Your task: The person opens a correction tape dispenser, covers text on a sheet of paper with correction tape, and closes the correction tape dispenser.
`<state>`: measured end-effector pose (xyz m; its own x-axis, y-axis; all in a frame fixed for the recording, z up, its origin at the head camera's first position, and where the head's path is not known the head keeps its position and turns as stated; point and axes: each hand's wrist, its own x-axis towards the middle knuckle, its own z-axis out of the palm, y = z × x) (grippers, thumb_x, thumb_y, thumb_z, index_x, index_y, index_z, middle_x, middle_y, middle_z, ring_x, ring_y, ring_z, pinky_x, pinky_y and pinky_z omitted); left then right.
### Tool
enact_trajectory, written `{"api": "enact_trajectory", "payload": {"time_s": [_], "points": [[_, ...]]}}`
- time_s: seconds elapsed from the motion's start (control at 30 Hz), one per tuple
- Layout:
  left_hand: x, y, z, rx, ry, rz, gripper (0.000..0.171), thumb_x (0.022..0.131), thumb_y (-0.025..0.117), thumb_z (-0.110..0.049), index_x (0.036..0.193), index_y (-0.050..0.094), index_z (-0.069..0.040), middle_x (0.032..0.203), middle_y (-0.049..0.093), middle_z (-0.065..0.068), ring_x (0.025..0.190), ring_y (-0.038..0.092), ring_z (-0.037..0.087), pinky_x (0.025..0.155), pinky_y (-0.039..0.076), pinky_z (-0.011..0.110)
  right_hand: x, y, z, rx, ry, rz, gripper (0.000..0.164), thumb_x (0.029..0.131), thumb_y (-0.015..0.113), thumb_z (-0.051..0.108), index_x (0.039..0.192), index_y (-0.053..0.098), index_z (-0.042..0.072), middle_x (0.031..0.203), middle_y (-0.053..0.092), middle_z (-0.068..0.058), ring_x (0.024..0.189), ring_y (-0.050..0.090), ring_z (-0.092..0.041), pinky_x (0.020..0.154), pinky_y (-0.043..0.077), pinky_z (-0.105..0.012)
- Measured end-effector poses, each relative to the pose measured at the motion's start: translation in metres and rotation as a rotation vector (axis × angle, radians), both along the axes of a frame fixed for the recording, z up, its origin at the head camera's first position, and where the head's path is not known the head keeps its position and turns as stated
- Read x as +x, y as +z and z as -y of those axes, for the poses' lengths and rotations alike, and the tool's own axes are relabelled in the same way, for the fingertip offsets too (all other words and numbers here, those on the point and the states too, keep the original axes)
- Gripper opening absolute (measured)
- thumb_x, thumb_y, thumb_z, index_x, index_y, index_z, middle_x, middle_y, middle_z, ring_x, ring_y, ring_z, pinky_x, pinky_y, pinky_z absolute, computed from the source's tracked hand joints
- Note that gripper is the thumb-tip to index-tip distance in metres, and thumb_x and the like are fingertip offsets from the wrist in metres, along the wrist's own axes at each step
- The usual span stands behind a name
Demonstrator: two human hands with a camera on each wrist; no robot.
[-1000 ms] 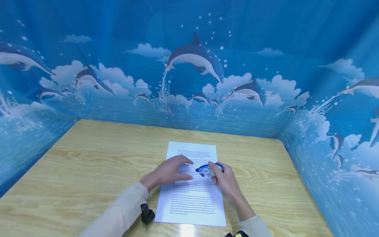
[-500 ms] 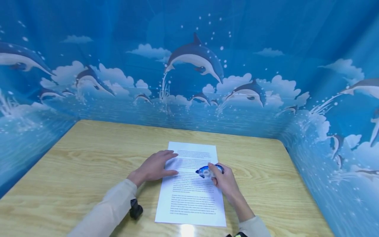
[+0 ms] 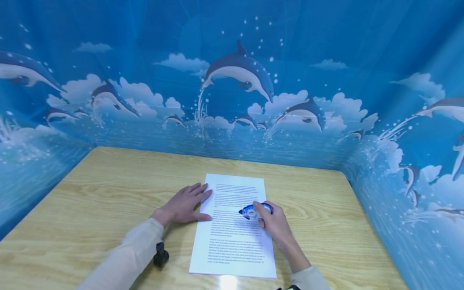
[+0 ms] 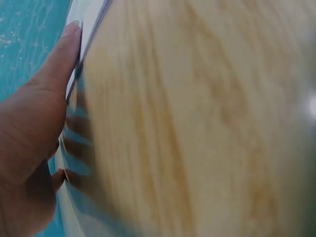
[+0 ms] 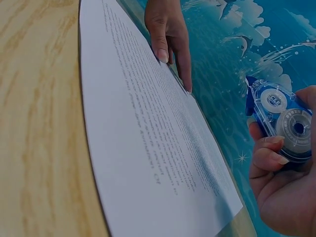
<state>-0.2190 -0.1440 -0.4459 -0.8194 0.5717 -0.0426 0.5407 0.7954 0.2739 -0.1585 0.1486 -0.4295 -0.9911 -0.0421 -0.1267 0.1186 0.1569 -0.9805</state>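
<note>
A printed sheet of paper (image 3: 235,249) lies on the wooden table, its text running in several paragraphs. My left hand (image 3: 183,204) rests at the sheet's left edge with fingers spread, thumb and fingertips on the margin. In the left wrist view the thumb (image 4: 59,57) lies along the paper's edge. My right hand (image 3: 276,222) holds a blue, clear-bodied correction tape (image 3: 250,211) over the middle right of the page, its tip pointing left. Two round reels show through the correction tape's case (image 5: 284,118) in the right wrist view, with fingers curled round it.
The wood-grain table (image 3: 119,193) extends on both sides of the sheet. A blue curtain with dolphins (image 3: 232,133) encloses the back and sides. A black wrist camera (image 3: 160,254) hangs at the left sleeve.
My left hand has drawn back left from over the page's middle and come down on its left edge, fingers spreading. The right hand with the correction tape has barely moved.
</note>
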Motion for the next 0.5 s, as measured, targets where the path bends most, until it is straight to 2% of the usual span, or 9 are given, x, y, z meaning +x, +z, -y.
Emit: {"api": "enact_trajectory", "payload": {"time_s": [0.2, 0.3, 0.37, 0.43, 0.5], "points": [[0.0015, -0.0027, 0.0023, -0.014, -0.027, -0.008, 0.087, 0.085, 0.051, -0.069, 0.150, 0.032, -0.014, 0.155, 0.023, 0.012, 0.141, 0.018, 0.035, 0.112, 0.016, 0.052, -0.0011, -0.0018, 0.0014, 0.008, -0.018, 0.019, 0.033, 0.092, 0.063, 0.037, 0.086, 0.057, 0.005, 0.058, 0.046, -0.003, 0.047, 0.036, -0.012, 0.042, 0.026, -0.019], [0.0008, -0.0043, 0.0025, -0.014, -0.029, -0.001, 0.087, 0.085, 0.050, -0.069, 0.150, 0.032, -0.014, 0.156, 0.023, 0.012, 0.141, 0.017, 0.035, 0.112, 0.015, 0.052, 0.0029, 0.0068, 0.0045, 0.011, -0.021, 0.010, 0.030, 0.092, 0.064, 0.033, 0.084, 0.056, 0.005, 0.059, 0.045, -0.003, 0.048, 0.036, -0.011, 0.042, 0.025, -0.019], [-0.0002, -0.0061, 0.0028, -0.004, -0.034, 0.006, 0.087, 0.085, 0.050, -0.069, 0.150, 0.032, -0.014, 0.156, 0.022, 0.012, 0.142, 0.016, 0.035, 0.112, 0.013, 0.053, 0.0023, 0.0055, 0.0038, -0.002, -0.021, 0.010, 0.034, 0.089, 0.067, 0.037, 0.087, 0.056, 0.005, 0.060, 0.045, -0.002, 0.048, 0.036, -0.011, 0.043, 0.026, -0.019], [-0.0009, -0.0078, 0.0030, 0.007, -0.041, 0.014, 0.087, 0.086, 0.050, -0.068, 0.151, 0.030, -0.014, 0.156, 0.020, 0.012, 0.142, 0.014, 0.035, 0.112, 0.011, 0.053, 0.0004, 0.0039, 0.0033, -0.048, -0.035, 0.014, 0.038, 0.086, 0.070, 0.040, 0.088, 0.055, 0.005, 0.060, 0.044, -0.001, 0.049, 0.036, -0.011, 0.044, 0.027, -0.020], [-0.0011, -0.0092, 0.0030, 0.022, -0.047, 0.027, 0.087, 0.086, 0.051, -0.067, 0.151, 0.029, -0.014, 0.157, 0.018, 0.012, 0.142, 0.012, 0.035, 0.113, 0.009, 0.053, -0.0051, -0.0022, 0.0018, -0.154, -0.067, 0.030, 0.041, 0.083, 0.072, 0.041, 0.090, 0.054, 0.005, 0.062, 0.043, 0.001, 0.050, 0.036, -0.010, 0.046, 0.029, -0.019]]}}
